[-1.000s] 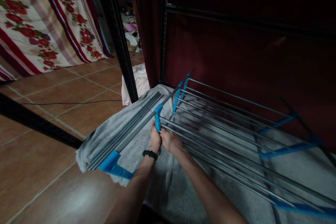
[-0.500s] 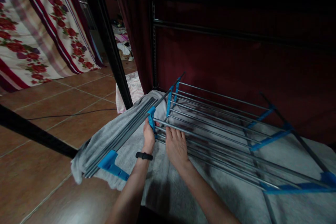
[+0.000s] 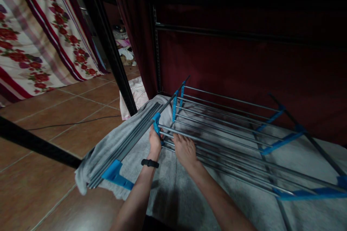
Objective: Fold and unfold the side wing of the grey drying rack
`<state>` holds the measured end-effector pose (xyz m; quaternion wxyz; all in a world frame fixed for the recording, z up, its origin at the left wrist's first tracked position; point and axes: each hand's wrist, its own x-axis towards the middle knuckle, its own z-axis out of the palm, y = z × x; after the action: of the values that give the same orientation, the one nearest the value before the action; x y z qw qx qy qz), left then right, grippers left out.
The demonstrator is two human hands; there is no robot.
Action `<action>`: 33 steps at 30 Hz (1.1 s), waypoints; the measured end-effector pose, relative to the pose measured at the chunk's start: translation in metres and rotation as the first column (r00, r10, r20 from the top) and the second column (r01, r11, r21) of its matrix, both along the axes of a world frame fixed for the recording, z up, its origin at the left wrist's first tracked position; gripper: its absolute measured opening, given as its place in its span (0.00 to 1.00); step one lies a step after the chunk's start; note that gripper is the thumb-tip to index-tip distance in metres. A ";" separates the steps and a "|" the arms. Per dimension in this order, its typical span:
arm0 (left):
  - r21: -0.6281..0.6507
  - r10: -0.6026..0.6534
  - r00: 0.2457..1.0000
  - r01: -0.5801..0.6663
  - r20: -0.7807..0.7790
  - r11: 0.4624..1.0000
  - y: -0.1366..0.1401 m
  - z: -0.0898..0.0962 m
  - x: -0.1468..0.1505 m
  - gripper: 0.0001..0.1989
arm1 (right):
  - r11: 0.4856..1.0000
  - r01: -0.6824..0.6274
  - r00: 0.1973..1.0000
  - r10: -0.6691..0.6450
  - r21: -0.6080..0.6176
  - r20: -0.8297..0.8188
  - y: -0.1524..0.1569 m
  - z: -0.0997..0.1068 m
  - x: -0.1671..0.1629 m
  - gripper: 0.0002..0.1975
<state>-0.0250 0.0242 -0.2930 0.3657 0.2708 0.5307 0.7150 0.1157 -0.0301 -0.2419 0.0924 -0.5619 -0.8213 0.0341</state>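
A folding clothes drying rack (image 3: 225,122) with grey metal rods and blue plastic joints lies flat on a grey towel (image 3: 173,187) on the floor. My left hand (image 3: 155,141), with a black band on the wrist, grips the rack at a blue joint (image 3: 156,122) where the folded side wing (image 3: 127,144) meets the main frame. My right hand (image 3: 184,148) rests on the near rods just beside it, fingers curled over a rod.
Dark red fabric wall (image 3: 244,65) stands behind the rack. A black post (image 3: 108,50) rises at left, with a pink cloth (image 3: 135,94) by its base. Floral curtain (image 3: 32,36) hangs at far left over brown tiled floor (image 3: 54,115). A black cable runs across the tiles.
My right hand moved from beside the blue joint out onto the near rods and curled over one. The left hand kept its hold on the joint. The view shifted slightly.
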 end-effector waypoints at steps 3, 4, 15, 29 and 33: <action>0.012 -0.008 1.000 0.008 0.001 1.000 0.001 0.002 0.000 0.20 | 1.000 -0.015 1.000 0.015 0.002 -0.013 0.000 -0.001 0.001 0.22; 0.014 -0.009 1.000 0.009 0.003 1.000 0.001 0.002 0.000 0.19 | 1.000 -0.016 1.000 0.016 -0.001 -0.013 0.000 -0.001 0.002 0.22; 0.018 0.027 0.999 -0.028 0.042 0.999 0.004 -0.001 0.001 0.18 | 0.999 0.002 1.000 -0.001 -0.052 0.003 -0.001 0.014 0.003 0.22; 0.014 0.025 0.998 -0.025 0.055 1.000 0.000 0.002 0.005 0.21 | 0.997 -0.032 0.999 0.032 -0.065 -0.003 -0.002 0.013 0.005 0.21; 0.004 0.032 0.998 -0.033 0.057 0.999 -0.001 0.004 0.006 0.20 | 0.997 -0.027 1.000 0.027 -0.071 0.000 -0.002 0.014 0.005 0.20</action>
<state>-0.0188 0.0232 -0.2887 0.3684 0.2423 0.5226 0.7297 0.1210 -0.0322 -0.2276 0.0713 -0.5539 -0.8270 0.0641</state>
